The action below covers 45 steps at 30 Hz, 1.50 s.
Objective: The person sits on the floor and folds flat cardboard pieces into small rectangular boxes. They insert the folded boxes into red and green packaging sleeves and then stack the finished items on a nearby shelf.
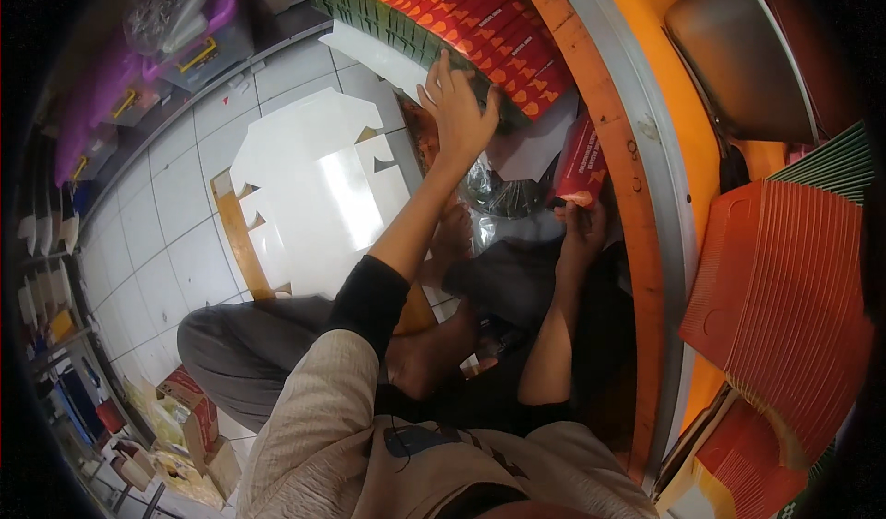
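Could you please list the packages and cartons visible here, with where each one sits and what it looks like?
Row of flat cartons: top centre, under the left hand; red-orange with green edges.
Single red carton: held by the right hand; narrow, folded.
White carton blanks: on the floor, left of centre; flat, notched.
Orange stack: right side; fanned flat sheets.
Small printed box: lower left; red and yellow.

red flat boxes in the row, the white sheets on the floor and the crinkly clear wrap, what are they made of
The red flat boxes standing in a row look like printed paperboard: thin stacked edges, matte colour. The left hand rests on them. The white die-cut sheets seem to be glossy coated card, given the bright glare and cut tabs. The crinkled clear wrap is probably thin plastic film, shiny and creased.
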Each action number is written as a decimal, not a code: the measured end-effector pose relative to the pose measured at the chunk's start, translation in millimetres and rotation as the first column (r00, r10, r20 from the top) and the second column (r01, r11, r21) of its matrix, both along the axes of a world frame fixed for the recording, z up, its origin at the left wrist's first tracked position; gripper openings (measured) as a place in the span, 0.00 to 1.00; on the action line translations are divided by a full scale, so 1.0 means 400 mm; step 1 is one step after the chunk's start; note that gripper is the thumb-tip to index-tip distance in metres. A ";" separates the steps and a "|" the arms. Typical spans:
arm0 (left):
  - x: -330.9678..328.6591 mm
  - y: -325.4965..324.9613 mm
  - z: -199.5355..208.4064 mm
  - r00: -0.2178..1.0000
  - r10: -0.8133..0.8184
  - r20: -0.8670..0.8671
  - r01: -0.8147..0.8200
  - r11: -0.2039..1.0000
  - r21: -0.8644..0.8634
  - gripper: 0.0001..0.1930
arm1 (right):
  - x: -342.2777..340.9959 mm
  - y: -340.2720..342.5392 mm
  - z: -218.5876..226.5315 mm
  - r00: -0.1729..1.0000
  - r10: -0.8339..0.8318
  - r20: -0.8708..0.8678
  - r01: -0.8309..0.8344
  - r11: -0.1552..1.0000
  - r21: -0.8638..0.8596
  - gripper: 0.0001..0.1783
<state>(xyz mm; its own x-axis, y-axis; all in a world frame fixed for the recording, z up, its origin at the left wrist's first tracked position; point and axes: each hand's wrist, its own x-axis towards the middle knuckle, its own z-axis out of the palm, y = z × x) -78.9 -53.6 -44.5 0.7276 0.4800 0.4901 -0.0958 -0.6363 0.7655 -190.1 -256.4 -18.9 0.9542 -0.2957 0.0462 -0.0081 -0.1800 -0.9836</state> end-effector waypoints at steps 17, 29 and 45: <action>0.083 0.107 0.021 0.978 0.197 -0.070 -0.209 0.933 -0.292 0.30 | 0.002 0.019 0.003 0.999 0.022 -0.041 -0.025 0.998 -0.060 0.13; 0.114 0.161 0.019 0.977 0.215 -0.016 -0.209 0.928 -0.309 0.35 | 0.010 0.019 -0.010 0.998 0.051 -0.029 -0.052 0.998 -0.033 0.14; 0.188 0.313 0.019 0.973 0.231 0.018 -0.217 0.935 -0.282 0.19 | 0.014 0.011 -0.015 0.997 0.048 -0.067 -0.050 0.998 -0.033 0.13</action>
<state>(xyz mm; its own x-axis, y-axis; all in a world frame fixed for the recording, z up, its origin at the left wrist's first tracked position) -3.8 71.4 -36.8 0.5635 0.7493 0.3479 -0.0175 -0.4102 0.9118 -184.3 -252.0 -24.9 0.9688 -0.2478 -0.0084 -0.0637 -0.2161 -0.9743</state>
